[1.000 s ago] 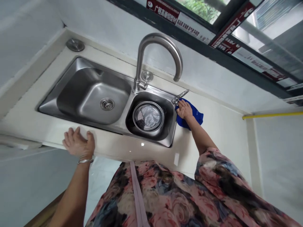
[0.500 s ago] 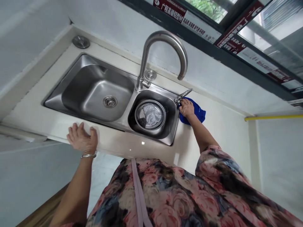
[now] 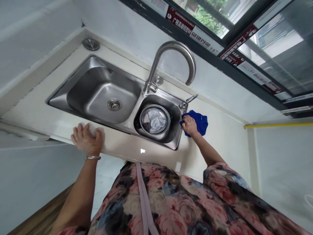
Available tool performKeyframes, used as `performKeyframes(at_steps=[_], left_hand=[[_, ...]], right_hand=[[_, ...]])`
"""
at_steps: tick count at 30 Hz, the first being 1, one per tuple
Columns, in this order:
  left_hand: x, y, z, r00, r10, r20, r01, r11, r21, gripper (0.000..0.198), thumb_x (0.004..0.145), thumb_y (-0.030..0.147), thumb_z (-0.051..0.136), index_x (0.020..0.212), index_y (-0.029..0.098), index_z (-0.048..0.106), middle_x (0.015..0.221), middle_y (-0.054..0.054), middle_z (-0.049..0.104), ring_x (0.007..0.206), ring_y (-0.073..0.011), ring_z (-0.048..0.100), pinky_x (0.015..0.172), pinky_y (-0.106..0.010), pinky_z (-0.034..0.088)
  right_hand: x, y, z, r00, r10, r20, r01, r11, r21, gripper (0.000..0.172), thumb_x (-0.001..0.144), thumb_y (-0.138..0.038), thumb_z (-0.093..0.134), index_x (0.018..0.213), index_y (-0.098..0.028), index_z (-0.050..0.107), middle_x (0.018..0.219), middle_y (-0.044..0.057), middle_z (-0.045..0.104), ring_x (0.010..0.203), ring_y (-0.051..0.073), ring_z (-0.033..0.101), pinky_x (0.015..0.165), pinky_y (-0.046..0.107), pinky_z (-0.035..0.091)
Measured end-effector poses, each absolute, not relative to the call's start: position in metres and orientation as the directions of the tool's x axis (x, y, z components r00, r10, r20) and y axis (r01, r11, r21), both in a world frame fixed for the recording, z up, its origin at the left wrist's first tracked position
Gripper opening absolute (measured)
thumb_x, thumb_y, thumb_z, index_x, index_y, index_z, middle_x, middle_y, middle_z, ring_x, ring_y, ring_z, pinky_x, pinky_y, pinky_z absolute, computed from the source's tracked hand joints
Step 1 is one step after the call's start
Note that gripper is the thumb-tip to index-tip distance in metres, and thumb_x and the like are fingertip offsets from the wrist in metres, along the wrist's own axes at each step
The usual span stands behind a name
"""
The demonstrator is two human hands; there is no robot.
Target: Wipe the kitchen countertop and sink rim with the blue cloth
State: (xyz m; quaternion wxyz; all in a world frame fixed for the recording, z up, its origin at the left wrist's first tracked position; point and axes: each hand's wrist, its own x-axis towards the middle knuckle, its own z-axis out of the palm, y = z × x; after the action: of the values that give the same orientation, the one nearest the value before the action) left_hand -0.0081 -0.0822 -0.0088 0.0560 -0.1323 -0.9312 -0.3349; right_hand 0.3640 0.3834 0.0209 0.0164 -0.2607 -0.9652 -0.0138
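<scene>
My right hand (image 3: pixel 189 125) grips a blue cloth (image 3: pixel 199 122) against the right rim of the sink's smaller basin. Part of the cloth spreads over the white countertop (image 3: pixel 215 137) beside it. At the counter's front edge, my left hand (image 3: pixel 87 138) rests with its fingers spread, holding nothing. Between my hands is a steel double sink (image 3: pixel 129 122). A round perforated steel colander (image 3: pixel 146 125) sits in the smaller right basin, with a crumpled, see-through sheet (image 3: pixel 157 120) inside.
A tall curved faucet (image 3: pixel 171 44) rises behind the divider, and a metal lever (image 3: pixel 192 98) stands at the right basin's back corner. Round metal caps sit at the back left (image 3: pixel 91 43) and behind the faucet (image 3: pixel 157 79). A yellow pipe (image 3: pixel 276 125) runs along the right wall.
My right hand has moved with the blue cloth from the metal lever toward me, along the right rim of the sink. My left hand stays on the counter edge. The view has shifted slightly.
</scene>
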Motion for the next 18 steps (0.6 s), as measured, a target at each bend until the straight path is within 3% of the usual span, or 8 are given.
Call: performKeyframes(at_steps=[9, 18], left_hand=[[-0.007, -0.082, -0.006, -0.958, 0.210, 0.193, 0.285, 0.758, 0.587, 0.060, 0.095, 0.045, 0.066, 0.145, 0.012, 0.065, 0.166, -0.020, 0.052, 0.162, -0.0389, 0.036, 0.132, -0.066, 0.019], [-0.005, -0.082, 0.001, -0.951, 0.218, 0.220, 0.304, 0.799, 0.518, 0.061, 0.095, 0.048, 0.060, 0.145, 0.013, 0.065, 0.164, -0.020, 0.055, 0.161, -0.0386, 0.040, 0.133, -0.062, 0.023]], right_hand=[[0.385, 0.342, 0.039, -0.903, 0.413, -0.121, 0.413, 0.910, 0.029, 0.040, 0.097, -0.028, 0.052, 0.128, -0.018, 0.075, 0.143, 0.017, 0.071, 0.143, 0.035, 0.055, 0.123, 0.050, 0.036], [0.339, 0.424, 0.053, -0.879, 0.449, -0.163, 0.439, 0.893, 0.096, 0.042, 0.100, -0.028, 0.049, 0.131, -0.015, 0.074, 0.147, 0.017, 0.068, 0.143, 0.036, 0.049, 0.112, 0.048, 0.038]])
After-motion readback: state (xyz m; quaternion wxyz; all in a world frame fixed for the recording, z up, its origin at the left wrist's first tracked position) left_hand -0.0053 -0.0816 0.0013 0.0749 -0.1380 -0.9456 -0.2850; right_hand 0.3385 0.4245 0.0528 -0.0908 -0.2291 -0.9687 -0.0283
